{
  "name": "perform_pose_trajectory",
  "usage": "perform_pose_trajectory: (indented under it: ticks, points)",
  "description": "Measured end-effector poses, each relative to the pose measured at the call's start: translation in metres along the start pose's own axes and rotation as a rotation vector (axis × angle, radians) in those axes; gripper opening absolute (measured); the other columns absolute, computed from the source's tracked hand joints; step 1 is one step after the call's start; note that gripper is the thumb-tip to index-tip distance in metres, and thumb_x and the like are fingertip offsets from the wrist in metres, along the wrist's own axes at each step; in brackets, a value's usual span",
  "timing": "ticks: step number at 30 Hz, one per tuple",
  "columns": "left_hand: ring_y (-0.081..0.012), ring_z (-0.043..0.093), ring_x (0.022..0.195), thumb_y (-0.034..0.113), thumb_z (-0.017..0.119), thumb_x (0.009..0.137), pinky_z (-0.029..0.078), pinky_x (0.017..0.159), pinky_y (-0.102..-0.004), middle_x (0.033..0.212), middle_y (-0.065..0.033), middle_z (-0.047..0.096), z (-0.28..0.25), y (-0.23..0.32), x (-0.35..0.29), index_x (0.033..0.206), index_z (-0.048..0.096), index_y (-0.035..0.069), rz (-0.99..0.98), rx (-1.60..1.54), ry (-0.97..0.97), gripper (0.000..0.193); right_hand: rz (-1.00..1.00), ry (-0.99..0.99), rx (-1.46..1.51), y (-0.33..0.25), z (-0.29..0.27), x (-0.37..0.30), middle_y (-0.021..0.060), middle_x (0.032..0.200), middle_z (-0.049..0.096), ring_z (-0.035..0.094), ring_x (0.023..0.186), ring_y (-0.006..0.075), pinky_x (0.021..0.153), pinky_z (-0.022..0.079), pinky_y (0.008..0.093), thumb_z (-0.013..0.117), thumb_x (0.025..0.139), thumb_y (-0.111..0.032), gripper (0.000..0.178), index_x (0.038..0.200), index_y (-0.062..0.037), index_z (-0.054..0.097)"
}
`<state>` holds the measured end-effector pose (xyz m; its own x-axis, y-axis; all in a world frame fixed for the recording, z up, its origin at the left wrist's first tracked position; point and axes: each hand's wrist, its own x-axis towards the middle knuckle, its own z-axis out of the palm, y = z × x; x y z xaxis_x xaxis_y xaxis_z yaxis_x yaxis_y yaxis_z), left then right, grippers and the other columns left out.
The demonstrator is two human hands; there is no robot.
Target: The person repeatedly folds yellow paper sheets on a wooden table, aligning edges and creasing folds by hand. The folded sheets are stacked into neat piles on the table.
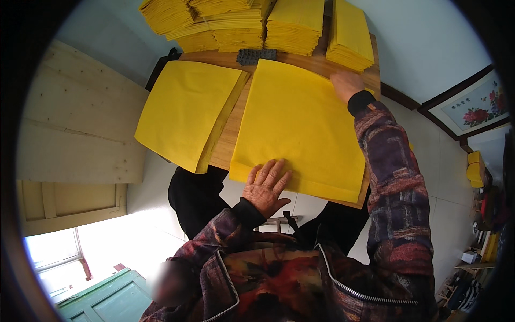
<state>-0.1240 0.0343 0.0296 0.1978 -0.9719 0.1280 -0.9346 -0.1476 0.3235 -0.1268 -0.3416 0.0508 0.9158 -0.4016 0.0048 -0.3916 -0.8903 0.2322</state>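
Note:
A large yellow sheet (pixel 300 123), either paper or thin felt, lies in front of me on a wooden table (pixel 230 137). My left hand (pixel 263 188) rests on its near edge, fingers spread flat. At the sheet's far right corner, my right hand (pixel 347 85) has its fingers curled in. Whatever those fingers hold, if anything, is hidden. To the left lies a thick pile of yellow sheets (pixel 188 110), its layered side facing the large sheet. A dark grey, ridged block (pixel 256 57) sits just beyond the large sheet's far left corner.
Tall stacks of folded yellow sheets (pixel 294 27) line the table's far side, with another stack (pixel 350 35) near my right hand. Pale wooden boards (pixel 80 112) stand at left. A framed flower picture (pixel 472 102) and crowded shelves (pixel 477 263) are at right.

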Motion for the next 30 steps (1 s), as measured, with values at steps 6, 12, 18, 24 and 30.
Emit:
perform_pose_trajectory:
  ticks: [6,12,18,24,30]
  points:
    - [-0.0321,0.037,0.131,0.042,0.076,0.068,0.03,0.105,-0.0503,0.144,-0.0135,0.038,0.012,-0.003,-0.004,0.133,0.046,0.014,0.01,0.056,0.024,0.076,0.04,-0.02,-0.055,-0.009,-0.003,0.005,0.014,0.095,0.07,0.067,0.091,0.032,0.073,0.053,0.0427,0.052,0.086,-0.009,0.022,0.087,-0.0046,0.073]
    - [-0.0297,0.032,0.136,0.039,0.076,0.069,0.023,0.111,-0.0485,0.149,-0.011,0.034,0.02,-0.003,-0.007,0.139,0.042,0.017,-0.043,0.089,-0.032,0.08,0.229,0.281,0.155,-0.015,-0.009,-0.019,0.0141,0.11,0.061,0.054,0.109,0.033,0.088,0.045,0.0433,0.059,0.081,-0.013,0.026,0.106,-0.005,0.061]
    - [-0.0331,0.032,0.134,0.034,0.08,0.064,0.024,0.108,-0.0518,0.147,-0.0129,0.034,0.025,-0.006,-0.006,0.137,0.043,0.016,0.007,0.115,0.042,0.085,0.272,0.497,0.693,-0.056,-0.026,-0.136,0.0178,0.112,0.056,0.051,0.107,0.0373,0.092,0.043,0.0423,0.067,0.078,-0.009,0.031,0.105,-0.0012,0.055]
    - [-0.0329,0.032,0.135,0.034,0.08,0.065,0.023,0.109,-0.0519,0.147,-0.0138,0.034,0.011,0.002,-0.003,0.138,0.041,0.015,0.006,0.122,0.019,0.085,0.537,0.525,0.995,-0.05,-0.016,-0.214,0.0175,0.12,0.056,0.054,0.112,0.0334,0.095,0.044,0.0368,0.065,0.083,-0.01,0.034,0.113,0.0006,0.054]
    - [-0.0362,0.033,0.134,0.031,0.078,0.071,0.027,0.108,-0.0511,0.146,-0.0183,0.035,-0.02,-0.008,0.012,0.139,0.04,0.008,-0.064,-0.062,0.028,0.081,0.724,0.363,1.239,-0.023,0.017,-0.212,0.0203,0.125,0.056,0.055,0.115,0.0299,0.094,0.045,0.0367,0.063,0.088,-0.016,0.044,0.126,0.0025,0.05]
